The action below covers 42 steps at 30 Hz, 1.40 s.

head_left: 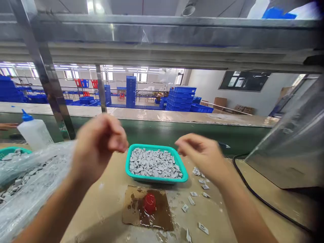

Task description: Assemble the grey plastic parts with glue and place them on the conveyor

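The desk (pixel 106 206) bears a basket (pixel 157 180) of pieces (pixel 153 163), long axis sideways; both hands (pixel 95 148) (pixel 205 153) are curled, any pinch unclear.

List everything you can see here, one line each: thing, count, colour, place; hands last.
Table: one, tan, foreground
Central basket: one, green, on table
Left basket: one, green, left edge
Small pieces: many, grey, in both baskets, some loose on table
Cardboard: one, brown, nearer than central basket
Cup-like thing: one, red, on cardboard
Bottle: one, whitish and blue, left
Plastic film: some, clear, lower left
Cable: one, black, right
Long strip: one, green, behind central basket
Crates: many, blue, background
Metal frame: one, grey, across top
Left hand: one, blurred, left
Right hand: one, bare, right
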Motion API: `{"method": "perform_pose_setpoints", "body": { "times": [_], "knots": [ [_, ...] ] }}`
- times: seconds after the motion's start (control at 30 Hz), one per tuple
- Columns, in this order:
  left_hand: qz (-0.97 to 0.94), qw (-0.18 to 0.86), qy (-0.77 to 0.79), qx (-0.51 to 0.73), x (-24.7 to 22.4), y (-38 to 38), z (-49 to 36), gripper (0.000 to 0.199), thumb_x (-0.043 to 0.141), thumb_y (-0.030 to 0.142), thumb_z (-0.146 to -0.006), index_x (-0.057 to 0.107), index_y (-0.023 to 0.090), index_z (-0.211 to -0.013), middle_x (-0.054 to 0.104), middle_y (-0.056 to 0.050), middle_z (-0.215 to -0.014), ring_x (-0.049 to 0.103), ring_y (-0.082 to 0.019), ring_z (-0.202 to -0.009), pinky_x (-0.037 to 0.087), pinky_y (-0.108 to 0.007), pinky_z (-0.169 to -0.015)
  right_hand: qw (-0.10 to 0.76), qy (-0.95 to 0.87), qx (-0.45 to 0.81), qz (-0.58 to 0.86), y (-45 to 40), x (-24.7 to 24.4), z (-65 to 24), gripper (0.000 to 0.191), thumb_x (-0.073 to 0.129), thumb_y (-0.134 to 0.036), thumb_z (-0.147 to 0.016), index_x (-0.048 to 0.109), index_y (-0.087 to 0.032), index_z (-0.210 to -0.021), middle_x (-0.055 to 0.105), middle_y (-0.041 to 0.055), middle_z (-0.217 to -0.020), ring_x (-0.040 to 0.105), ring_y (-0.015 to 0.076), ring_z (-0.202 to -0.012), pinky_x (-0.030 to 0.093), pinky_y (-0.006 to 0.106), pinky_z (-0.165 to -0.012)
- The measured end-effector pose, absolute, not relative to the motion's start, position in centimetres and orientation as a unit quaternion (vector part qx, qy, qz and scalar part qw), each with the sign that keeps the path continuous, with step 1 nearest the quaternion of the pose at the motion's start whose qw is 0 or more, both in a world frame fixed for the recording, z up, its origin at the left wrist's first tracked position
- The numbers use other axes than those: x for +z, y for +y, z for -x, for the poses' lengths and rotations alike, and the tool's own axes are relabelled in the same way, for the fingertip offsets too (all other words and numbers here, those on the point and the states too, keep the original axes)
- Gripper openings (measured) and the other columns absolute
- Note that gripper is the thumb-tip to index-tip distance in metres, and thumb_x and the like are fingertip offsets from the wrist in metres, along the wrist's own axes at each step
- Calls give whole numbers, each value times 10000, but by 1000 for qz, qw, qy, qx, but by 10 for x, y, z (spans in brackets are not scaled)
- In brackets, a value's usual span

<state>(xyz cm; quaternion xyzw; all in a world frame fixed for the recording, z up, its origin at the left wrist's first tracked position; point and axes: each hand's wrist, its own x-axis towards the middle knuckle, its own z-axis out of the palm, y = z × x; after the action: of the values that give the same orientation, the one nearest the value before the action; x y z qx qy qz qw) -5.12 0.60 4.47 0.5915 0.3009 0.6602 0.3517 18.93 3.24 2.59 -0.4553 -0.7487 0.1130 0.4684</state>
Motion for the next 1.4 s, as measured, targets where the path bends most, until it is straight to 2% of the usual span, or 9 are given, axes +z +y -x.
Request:
{"method": "perform_pose_setpoints", "body": {
  "times": [0.07, 0.17, 0.3, 0.43, 0.53, 0.67, 0.8, 1.13, 1.4],
  "knots": [
    [-671, 284, 352, 587, 18, 30, 40, 158, 486, 278, -794, 602, 183, -845, 591, -9, -704, 546, -120, -683, 432, -246, -669, 368, -782, 122, 489, 53, 1, -183, 147, 538, -80, -628, 627, -187, -674, 611, 15, -658, 543, 137, -590, 451, 264, -575],
    [-773, 211, 429, 417, -31, 66, 30, 301, 538, 263, -738, 576, 213, -1032, 573, -74, -1094, 490, -222, -1042, 353, -351, -918, 325, -787, 124, 511, 74, -35, -178, 291, 471, 65, -486, 619, -179, -541, 611, 17, -596, 553, 142, -575, 452, 248, -561],
    [-823, 169, 457, 294, -61, 81, 30, 273, 466, 288, -777, 578, 219, -1016, 552, -85, -1109, 469, -244, -1051, 336, -413, -936, 330, -770, 161, 521, 78, -54, -178, 283, 460, 72, -492, 596, -175, -466, 606, 20, -548, 557, 152, -568, 448, 259, -559],
    [-809, 154, 478, 307, -57, 72, 33, 253, 457, 254, -769, 562, 210, -995, 551, -75, -1084, 460, -241, -1040, 345, -406, -920, 407, -708, 228, 530, 82, -56, -181, 191, 492, -80, -641, 653, -163, -701, 644, 38, -675, 574, 150, -579, 481, 291, -595],
    [-798, 164, 483, 321, -56, 71, 31, 297, 469, 243, -752, 536, 217, -1040, 540, -63, -1112, 451, -235, -1056, 337, -400, -929, 473, -647, 279, 528, 88, -60, -185, 255, 427, -195, -732, 610, -118, -893, 644, 69, -729, 588, 147, -549, 504, 298, -557],
    [-793, 180, 464, 352, -52, 80, 22, 327, 471, 207, -729, 535, 212, -1050, 543, -66, -1115, 451, -232, -1064, 323, -402, -943, 532, -612, 314, 494, 86, -65, -188, 135, 456, -162, -667, 574, -136, -727, 580, 26, -615, 589, 149, -525, 506, 287, -550],
    [-780, 266, 417, 384, -44, 90, 0, 308, 477, 165, -710, 545, 203, -1008, 575, -66, -1040, 505, -203, -989, 378, -356, -890, 583, -592, 332, 447, 79, -64, -188, 37, 477, -128, -608, 490, -162, -601, 503, 10, -717, 571, 125, -539, 484, 255, -497],
    [-733, 452, 306, 407, -49, 82, -25, 318, 477, 275, -786, 562, 191, -1081, 595, -71, -1041, 585, -163, -806, 460, -295, -760, 579, -545, 483, 367, 65, -50, -166, 50, 628, -176, -580, 629, -143, -617, 536, 13, -704, 515, 96, -560, 448, 236, -547],
    [-791, 290, 329, 425, -44, 80, -21, 255, 500, 241, -793, 651, 256, -997, 572, -54, -876, 533, -163, -824, 426, -268, -730, 597, -449, 564, 353, 55, -46, -163, 229, 663, -117, -565, 502, -172, -718, 586, -27, -645, 534, 79, -605, 432, 194, -609]
  ]
}}
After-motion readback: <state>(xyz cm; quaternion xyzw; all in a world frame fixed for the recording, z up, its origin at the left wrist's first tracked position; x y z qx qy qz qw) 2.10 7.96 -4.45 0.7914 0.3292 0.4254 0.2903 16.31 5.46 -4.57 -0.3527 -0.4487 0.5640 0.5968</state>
